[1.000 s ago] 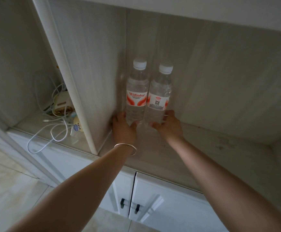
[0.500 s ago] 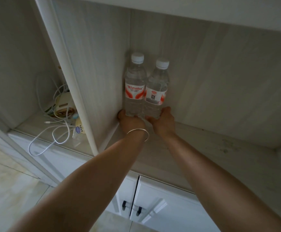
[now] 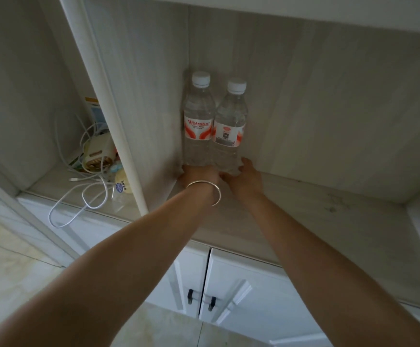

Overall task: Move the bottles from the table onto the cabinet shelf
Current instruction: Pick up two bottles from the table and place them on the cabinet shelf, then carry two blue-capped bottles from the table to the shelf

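Observation:
Two clear water bottles with white caps and red-and-white labels stand upright side by side in the back left corner of the cabinet shelf [image 3: 316,211]. The left bottle [image 3: 198,121] touches the side panel; the right bottle [image 3: 229,126] leans against it. My left hand [image 3: 198,177], with a silver bangle on the wrist, grips the base of the left bottle. My right hand [image 3: 245,180] grips the base of the right bottle. The bottle bottoms are hidden behind my fingers.
A white vertical divider [image 3: 118,121] separates this bay from the left one, which holds tangled white cables [image 3: 88,194], a cream charger [image 3: 98,154] and small items. Below the shelf are white cabinet doors with black handles [image 3: 201,299]. Tiled floor lies at lower left.
Both hands have pushed the two bottles deeper along the shelf into the back left corner. The grips on the bases stay the same.

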